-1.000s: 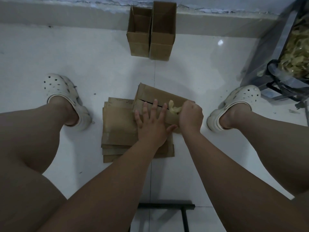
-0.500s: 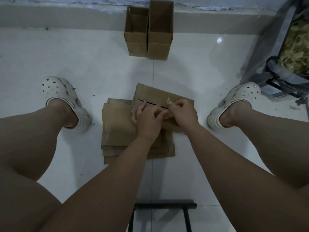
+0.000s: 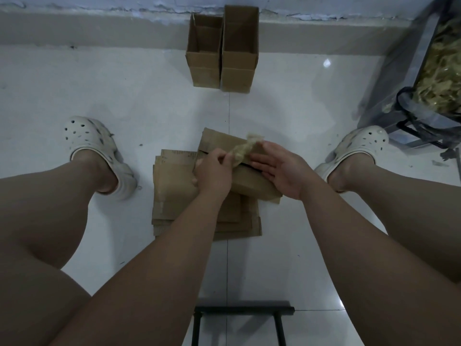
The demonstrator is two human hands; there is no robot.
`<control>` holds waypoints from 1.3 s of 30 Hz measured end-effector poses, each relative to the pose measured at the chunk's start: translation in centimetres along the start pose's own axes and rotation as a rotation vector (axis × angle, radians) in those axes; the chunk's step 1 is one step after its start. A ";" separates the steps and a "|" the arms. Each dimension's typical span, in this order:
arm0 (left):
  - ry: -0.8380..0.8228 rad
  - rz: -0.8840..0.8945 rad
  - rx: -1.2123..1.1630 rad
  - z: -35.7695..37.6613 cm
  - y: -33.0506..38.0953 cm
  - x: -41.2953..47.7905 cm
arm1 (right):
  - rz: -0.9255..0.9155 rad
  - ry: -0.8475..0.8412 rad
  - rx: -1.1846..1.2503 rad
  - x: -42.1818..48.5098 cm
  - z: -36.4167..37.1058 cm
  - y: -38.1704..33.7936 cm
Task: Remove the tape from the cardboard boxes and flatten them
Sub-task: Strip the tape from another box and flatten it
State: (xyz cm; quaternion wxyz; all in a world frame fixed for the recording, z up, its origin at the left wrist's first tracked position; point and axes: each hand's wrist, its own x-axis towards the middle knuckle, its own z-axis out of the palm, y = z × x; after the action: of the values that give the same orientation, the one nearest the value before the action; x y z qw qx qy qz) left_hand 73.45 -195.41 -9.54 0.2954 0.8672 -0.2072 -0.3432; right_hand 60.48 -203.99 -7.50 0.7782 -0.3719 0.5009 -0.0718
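Black metal bars of a stool frame (image 3: 243, 309) cross the nearest tile. Beyond them a stack of flattened cardboard (image 3: 174, 193) lies on the white floor (image 3: 112, 91) between the person's feet. On top of the stack, skewed to the right, rests a flattened box (image 3: 252, 182), its flap seam showing as a dark slit. Above it the left hand (image 3: 214, 171) has its grip pressed together on the near end of a crumpled strip of tape (image 3: 243, 149), which rises clear of the box. The right hand (image 3: 279, 168) lies just beside the strip, palm up, its grip spread and holding nothing; whether its fingertips touch the tape I cannot tell. The tape looks nearly weightless, limp and sticky, likely to cling to skin and to itself, so it is best held by its balled part. The cardboard looks light and stiff across the panels, folding only at its creases; flat palms on the panels should serve. Farther off, against the skirting, a shorter open box (image 3: 203, 51) and a taller open box (image 3: 239, 46) stand upright and touching, not yet flattened, with their flap edges the likely places to take hold. At far right a clear bag (image 3: 399, 78) holds what seems to be discarded tape.
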 end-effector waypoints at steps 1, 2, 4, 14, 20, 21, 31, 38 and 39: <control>-0.065 0.020 -0.020 0.1 -0.1 -0.3 | 0.000 -0.004 -0.077 0.1 0.6 -0.1; -0.119 0.026 -0.038 0.2 -0.3 -0.6 | -0.012 -0.004 -0.149 0.2 1.0 -0.2; -0.186 0.031 -0.048 0.2 -0.5 -0.7 | -0.070 0.008 -0.281 0.4 1.7 0.0; -0.159 -0.023 -0.026 -0.3 0.4 -0.2 | -0.094 -0.016 -0.451 0.7 2.1 0.0; -0.188 -0.061 -0.115 -0.5 1.1 0.0 | -0.144 0.250 -0.351 1.1 1.0 -0.3; -0.184 -0.073 -0.112 -0.4 1.0 -0.2 | -0.143 0.267 -0.267 1.2 0.8 -0.4; -0.189 0.021 0.265 -0.2 3.2 -1.0 | -0.035 0.582 0.122 1.8 -1.3 -3.5; -0.246 0.443 0.774 0.3 3.8 -0.6 | -0.124 0.640 0.104 1.9 -2.6 -3.1; -0.285 0.501 0.837 0.2 3.6 -0.4 | -0.127 0.660 0.164 1.9 -2.7 -3.1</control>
State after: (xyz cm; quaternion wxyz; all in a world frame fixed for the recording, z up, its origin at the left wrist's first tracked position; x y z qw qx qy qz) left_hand 72.49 -197.89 -7.14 -0.0355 0.7795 -0.5668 -0.2644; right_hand 60.03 -208.52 -7.45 0.5958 -0.2952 0.6939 -0.2765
